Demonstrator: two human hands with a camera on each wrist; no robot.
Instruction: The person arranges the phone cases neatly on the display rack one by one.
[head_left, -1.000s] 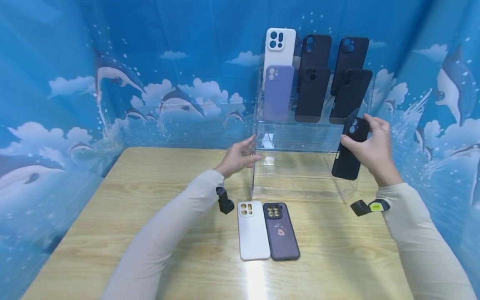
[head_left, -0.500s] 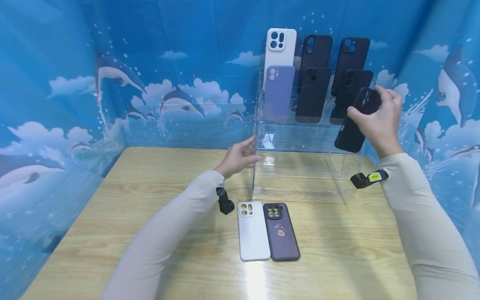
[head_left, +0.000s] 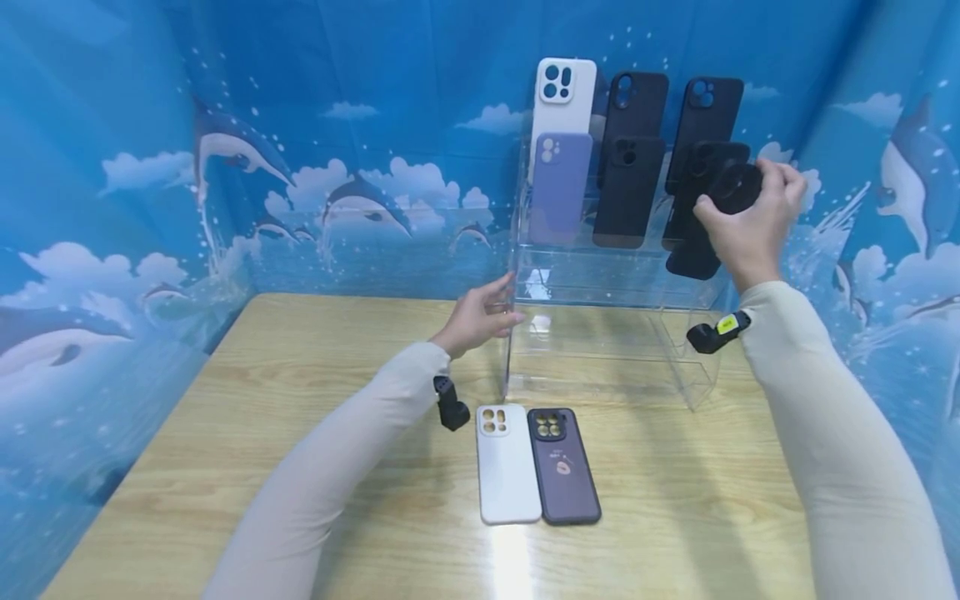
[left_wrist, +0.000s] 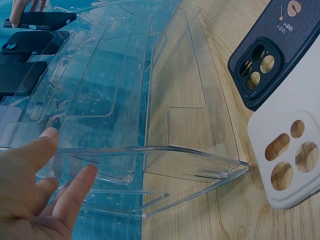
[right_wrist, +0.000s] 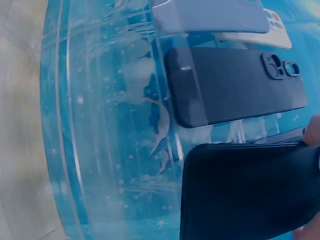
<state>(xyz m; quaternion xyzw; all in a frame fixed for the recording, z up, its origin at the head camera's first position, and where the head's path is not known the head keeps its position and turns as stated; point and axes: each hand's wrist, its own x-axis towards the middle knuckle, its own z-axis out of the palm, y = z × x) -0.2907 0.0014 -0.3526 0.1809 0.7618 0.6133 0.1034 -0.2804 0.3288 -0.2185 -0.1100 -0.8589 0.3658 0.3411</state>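
Observation:
A black phone case [head_left: 693, 257] is pinched between thumb and fingers of my right hand [head_left: 756, 218]. It overlaps another black case in the lower of two filled rows on a clear acrylic display stand [head_left: 600, 387]. In the right wrist view, the held case [right_wrist: 245, 192] shows its plain black face beside a standing black case [right_wrist: 230, 87]. My left hand [head_left: 476, 318] holds the stand's left side edge. In the left wrist view, the left hand's fingers [left_wrist: 75, 197] straddle the clear panel edge.
White [head_left: 564, 104], purple [head_left: 561, 187] and several black phone cases stand in the rack. In front on the wooden table [head_left: 337, 467], a white case [head_left: 508, 467] lies beside a dark case [head_left: 564, 467]. A blue dolphin curtain [head_left: 360, 92] hangs behind.
My right hand has raised the black case from low at the stand's right side up to the lower row of cases, tilting it on the way. My left hand has stayed put.

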